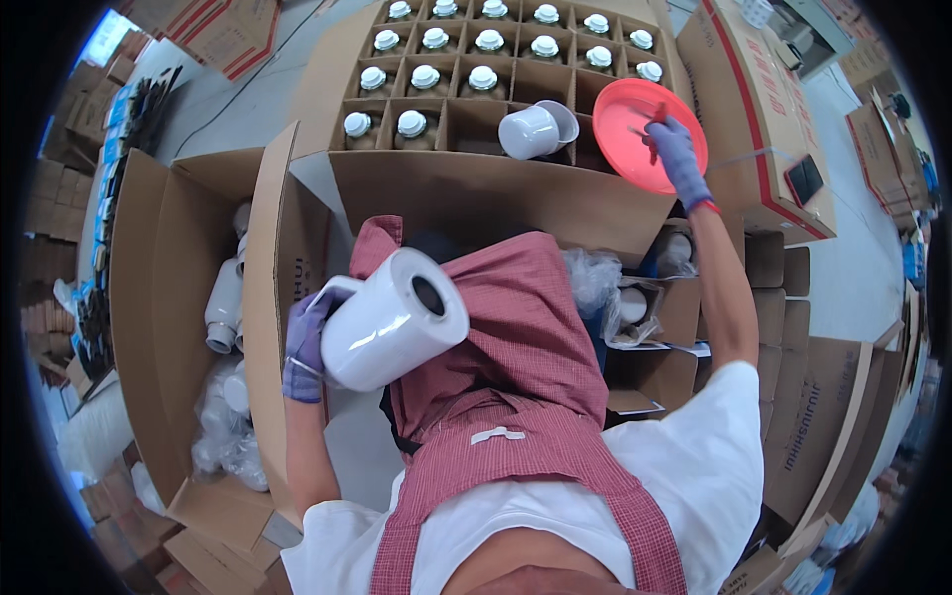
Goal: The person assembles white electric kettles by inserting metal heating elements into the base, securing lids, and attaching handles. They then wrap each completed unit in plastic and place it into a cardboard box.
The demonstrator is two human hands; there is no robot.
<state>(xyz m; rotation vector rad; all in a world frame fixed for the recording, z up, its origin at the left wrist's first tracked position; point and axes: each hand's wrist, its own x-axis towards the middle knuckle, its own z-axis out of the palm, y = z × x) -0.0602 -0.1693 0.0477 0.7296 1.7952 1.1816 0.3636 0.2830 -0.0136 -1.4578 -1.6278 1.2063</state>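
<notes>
My left hand [305, 342], in a purple glove, is closed around the handle side of a glossy white jug [382, 327]. The jug lies tilted over my lap, and a dark round opening faces right. At the upper right my right hand [678, 164], also gloved, reaches over a round red basin [620, 124]. Its fingers close on a small red piece [656, 119] whose kind I cannot make out. Beside the basin, two white cups [531, 131] lie on the dividers of a carton [496, 171] that holds several white-capped bottles [489, 42].
An open carton [144, 297] on the left contains white bottles [226, 302] and clear plastic wrap. A closed carton [749, 109] stands at the right with a phone [804, 182] on it. Wrapped items and open boxes [650, 377] sit by my right side.
</notes>
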